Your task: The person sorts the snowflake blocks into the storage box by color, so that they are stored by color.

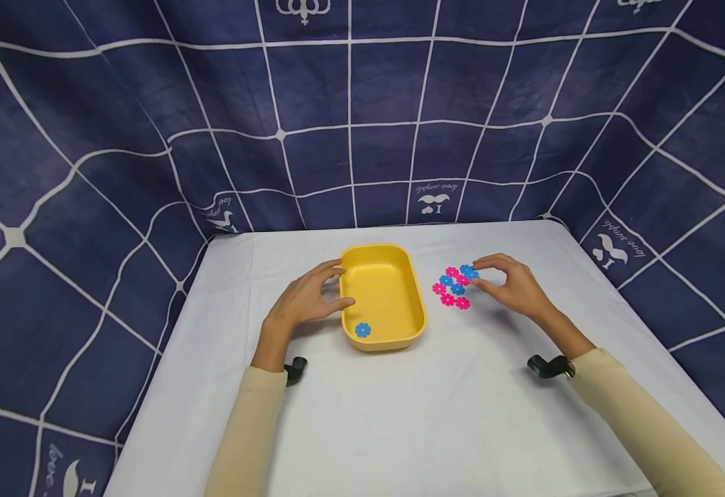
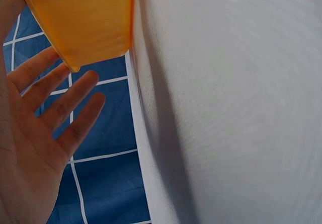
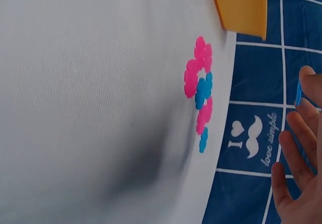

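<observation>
A yellow plastic tray (image 1: 379,290) stands on the white table, with one blue flower-shaped piece (image 1: 363,330) lying in its near left corner. My left hand (image 1: 303,297) is at the tray's left rim, thumb and fingers spread and fairly straight; the left wrist view shows the fingers reaching past the tray's edge. To the right of the tray lies a loose cluster of pink pieces (image 3: 190,78) and blue pieces (image 3: 203,90), all flower-shaped. My right hand (image 1: 511,283) is beside that cluster, pinching a blue flower-shaped piece (image 3: 299,93) between thumb and index finger, slightly above the table.
A white cloth covers the table (image 1: 362,428). Dark blue curtains (image 1: 387,90) with white grid lines hang behind it and on both sides. Each wrist wears a small black device, such as the right one (image 1: 548,366).
</observation>
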`<state>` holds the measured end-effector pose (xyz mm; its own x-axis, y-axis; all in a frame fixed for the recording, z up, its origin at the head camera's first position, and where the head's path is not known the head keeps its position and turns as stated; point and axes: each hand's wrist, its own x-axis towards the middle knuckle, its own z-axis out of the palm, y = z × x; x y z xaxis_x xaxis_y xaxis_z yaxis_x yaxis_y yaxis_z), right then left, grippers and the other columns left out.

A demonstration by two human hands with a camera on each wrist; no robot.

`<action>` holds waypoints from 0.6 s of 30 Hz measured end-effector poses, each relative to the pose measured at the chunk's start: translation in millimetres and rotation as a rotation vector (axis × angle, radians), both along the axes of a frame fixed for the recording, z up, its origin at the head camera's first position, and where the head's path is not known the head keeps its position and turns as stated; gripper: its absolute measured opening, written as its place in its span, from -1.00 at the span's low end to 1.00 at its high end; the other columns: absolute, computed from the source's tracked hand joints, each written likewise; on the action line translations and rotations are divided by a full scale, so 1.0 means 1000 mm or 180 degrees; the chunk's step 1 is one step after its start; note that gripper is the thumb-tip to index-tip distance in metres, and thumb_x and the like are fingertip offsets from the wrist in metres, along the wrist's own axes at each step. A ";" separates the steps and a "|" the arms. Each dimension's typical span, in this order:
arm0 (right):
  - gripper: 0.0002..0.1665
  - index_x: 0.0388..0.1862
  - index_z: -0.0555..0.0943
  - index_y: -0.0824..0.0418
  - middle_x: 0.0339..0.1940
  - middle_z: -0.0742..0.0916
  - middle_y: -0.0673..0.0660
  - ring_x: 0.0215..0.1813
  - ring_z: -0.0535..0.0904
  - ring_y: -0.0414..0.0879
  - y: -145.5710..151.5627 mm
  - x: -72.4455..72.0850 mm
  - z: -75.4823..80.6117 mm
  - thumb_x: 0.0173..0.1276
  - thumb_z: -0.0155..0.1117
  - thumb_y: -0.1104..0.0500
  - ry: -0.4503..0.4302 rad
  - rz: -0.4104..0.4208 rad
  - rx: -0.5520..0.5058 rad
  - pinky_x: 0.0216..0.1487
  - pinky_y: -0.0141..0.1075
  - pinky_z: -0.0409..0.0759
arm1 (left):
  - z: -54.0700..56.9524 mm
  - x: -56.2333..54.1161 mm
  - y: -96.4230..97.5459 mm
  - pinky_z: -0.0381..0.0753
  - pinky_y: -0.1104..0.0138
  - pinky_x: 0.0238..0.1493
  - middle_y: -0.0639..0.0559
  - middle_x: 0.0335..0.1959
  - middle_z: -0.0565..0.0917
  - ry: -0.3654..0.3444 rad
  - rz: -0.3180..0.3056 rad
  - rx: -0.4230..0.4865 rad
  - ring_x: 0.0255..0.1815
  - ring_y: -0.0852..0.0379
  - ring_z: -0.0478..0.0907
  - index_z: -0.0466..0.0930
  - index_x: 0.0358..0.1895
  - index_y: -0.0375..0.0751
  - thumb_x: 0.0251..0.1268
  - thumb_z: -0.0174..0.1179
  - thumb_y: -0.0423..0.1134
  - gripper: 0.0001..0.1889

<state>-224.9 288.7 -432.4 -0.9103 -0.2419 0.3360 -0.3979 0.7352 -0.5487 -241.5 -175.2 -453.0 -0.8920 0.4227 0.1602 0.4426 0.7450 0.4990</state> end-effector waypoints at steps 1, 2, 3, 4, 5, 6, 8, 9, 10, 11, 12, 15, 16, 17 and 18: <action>-0.54 0.20 0.75 0.28 0.23 0.75 0.27 0.38 0.58 0.31 -0.002 0.000 0.000 0.36 0.61 0.21 -0.0022 0.0015 0.0006 0.44 0.40 0.42 | 0.000 0.000 0.000 0.44 -0.11 0.53 0.13 0.68 0.34 -0.0006 0.0003 0.0003 0.65 -0.02 0.33 0.51 0.54 -0.03 0.25 0.38 0.45 -0.09; -0.55 0.20 0.76 0.27 0.23 0.75 0.26 0.39 0.58 0.30 -0.004 -0.001 0.000 0.37 0.60 0.21 -0.0042 0.0034 0.0010 0.44 0.40 0.42 | 0.001 0.000 0.000 0.44 -0.11 0.53 0.14 0.68 0.34 -0.0010 0.0006 0.0001 0.65 -0.01 0.34 0.51 0.54 -0.03 0.25 0.37 0.46 -0.08; -0.56 0.20 0.76 0.27 0.23 0.75 0.25 0.39 0.58 0.29 -0.006 -0.001 0.001 0.37 0.59 0.20 -0.0060 0.0051 0.0014 0.44 0.39 0.42 | 0.001 0.000 0.000 0.44 -0.11 0.53 0.14 0.68 0.34 -0.0017 0.0008 0.0003 0.65 -0.02 0.34 0.50 0.54 -0.02 0.25 0.37 0.47 -0.08; -0.56 0.20 0.76 0.27 0.23 0.75 0.25 0.39 0.58 0.29 -0.008 0.000 0.002 0.38 0.59 0.20 -0.0071 0.0071 0.0023 0.44 0.39 0.43 | 0.001 0.000 0.000 0.44 -0.10 0.53 0.14 0.68 0.34 -0.0024 0.0009 0.0009 0.65 -0.02 0.34 0.50 0.54 -0.02 0.24 0.36 0.47 -0.07; -0.57 0.19 0.76 0.26 0.23 0.75 0.25 0.39 0.58 0.29 -0.010 0.000 0.003 0.39 0.58 0.18 -0.0079 0.0085 0.0029 0.44 0.39 0.43 | 0.001 0.000 0.000 0.45 -0.10 0.53 0.14 0.68 0.34 -0.0028 0.0008 0.0004 0.64 -0.02 0.35 0.50 0.55 -0.02 0.24 0.35 0.49 -0.07; -0.58 0.19 0.76 0.26 0.23 0.75 0.24 0.39 0.58 0.28 -0.013 0.001 0.003 0.40 0.58 0.17 -0.0088 0.0098 0.0025 0.44 0.40 0.43 | 0.001 0.000 0.000 0.45 -0.10 0.53 0.14 0.68 0.33 -0.0032 0.0008 0.0005 0.64 -0.02 0.35 0.50 0.55 -0.02 0.24 0.35 0.49 -0.06; -0.57 0.19 0.76 0.26 0.23 0.75 0.24 0.39 0.57 0.29 -0.018 0.001 0.006 0.40 0.58 0.14 -0.0095 0.0121 0.0033 0.43 0.40 0.44 | 0.001 0.000 0.000 0.45 -0.10 0.53 0.14 0.68 0.33 -0.0046 0.0011 0.0024 0.64 -0.02 0.35 0.50 0.54 -0.02 0.24 0.36 0.48 -0.07; -0.56 0.18 0.76 0.26 0.23 0.75 0.24 0.39 0.57 0.28 -0.020 0.001 0.007 0.40 0.58 0.12 -0.0100 0.0131 0.0039 0.43 0.40 0.44 | 0.001 0.000 0.000 0.44 -0.09 0.53 0.15 0.68 0.33 -0.0048 0.0016 0.0027 0.64 -0.02 0.35 0.51 0.54 -0.01 0.24 0.36 0.48 -0.08; -0.56 0.18 0.76 0.26 0.23 0.75 0.24 0.39 0.57 0.28 -0.023 0.001 0.008 0.40 0.59 0.11 -0.0114 0.0137 0.0051 0.42 0.40 0.45 | 0.001 0.000 0.000 0.44 -0.09 0.53 0.15 0.68 0.33 -0.0054 0.0016 0.0035 0.64 -0.02 0.36 0.51 0.54 -0.01 0.24 0.36 0.47 -0.08; -0.55 0.19 0.76 0.25 0.23 0.75 0.24 0.39 0.57 0.28 -0.025 0.001 0.009 0.40 0.59 0.09 -0.0130 0.0140 0.0064 0.42 0.40 0.46 | 0.001 0.000 0.001 0.44 -0.09 0.53 0.15 0.68 0.33 -0.0058 0.0016 0.0037 0.64 -0.03 0.36 0.51 0.54 -0.01 0.24 0.37 0.47 -0.08; -0.55 0.19 0.76 0.25 0.24 0.75 0.24 0.39 0.58 0.27 -0.028 0.001 0.009 0.40 0.59 0.09 -0.0133 0.0153 0.0072 0.41 0.39 0.47 | 0.001 0.000 0.001 0.44 -0.10 0.53 0.15 0.68 0.34 -0.0058 0.0016 0.0041 0.64 -0.03 0.36 0.51 0.54 -0.01 0.24 0.37 0.47 -0.08; -0.53 0.19 0.77 0.23 0.23 0.76 0.22 0.38 0.59 0.24 -0.036 0.001 0.011 0.36 0.62 0.10 -0.0151 0.0205 0.0072 0.40 0.34 0.52 | 0.001 0.000 0.001 0.43 -0.09 0.54 0.15 0.68 0.34 -0.0066 0.0019 0.0041 0.64 -0.02 0.36 0.51 0.54 -0.01 0.25 0.38 0.45 -0.10; -0.53 0.19 0.77 0.22 0.23 0.76 0.22 0.38 0.59 0.24 -0.038 0.001 0.011 0.35 0.63 0.11 -0.0157 0.0222 0.0075 0.38 0.34 0.54 | 0.001 0.000 0.001 0.44 -0.09 0.54 0.15 0.68 0.34 -0.0073 0.0017 0.0047 0.64 -0.03 0.36 0.51 0.53 -0.01 0.26 0.38 0.44 -0.10; -0.53 0.19 0.77 0.21 0.23 0.76 0.21 0.38 0.59 0.23 -0.041 0.000 0.011 0.34 0.64 0.12 -0.0159 0.0243 0.0084 0.36 0.33 0.56 | 0.001 0.000 0.001 0.44 -0.09 0.54 0.15 0.68 0.34 -0.0076 0.0020 0.0049 0.64 -0.03 0.36 0.52 0.53 -0.01 0.26 0.39 0.43 -0.11; -0.53 0.19 0.77 0.19 0.23 0.76 0.20 0.38 0.59 0.23 -0.044 0.000 0.012 0.33 0.65 0.13 -0.0162 0.0262 0.0096 0.35 0.32 0.57 | 0.001 0.000 0.001 0.44 -0.09 0.54 0.15 0.68 0.34 -0.0078 0.0023 0.0049 0.63 -0.03 0.36 0.52 0.53 -0.01 0.26 0.39 0.42 -0.12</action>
